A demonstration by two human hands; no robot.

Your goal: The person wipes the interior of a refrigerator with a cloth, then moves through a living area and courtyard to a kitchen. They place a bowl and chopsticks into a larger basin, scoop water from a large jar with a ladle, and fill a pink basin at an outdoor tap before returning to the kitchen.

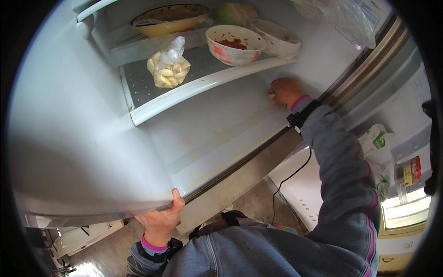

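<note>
I see an open refrigerator compartment before me. My right hand [286, 91] is closed on a crumpled, light-coloured cloth [270, 93], low against the right inner wall, below the shelf. My left hand [161, 218] grips the lower left edge of the refrigerator body [152, 205], thumb on the inner side. On the shelf [214, 79] above stand a clear plastic bag of peeled garlic cloves [169, 72], knotted at the top, and a white bowl with a red pattern [233, 57] holding reddish food.
Further back are a yellow enamel basin [166, 27], a wrapped green vegetable [232, 14] and another bowl [277, 34]. A plastic bag [342, 20] hangs at upper right. The opened door [391, 114] with filled racks is at right. A black cable [282, 181] hangs below my right wrist.
</note>
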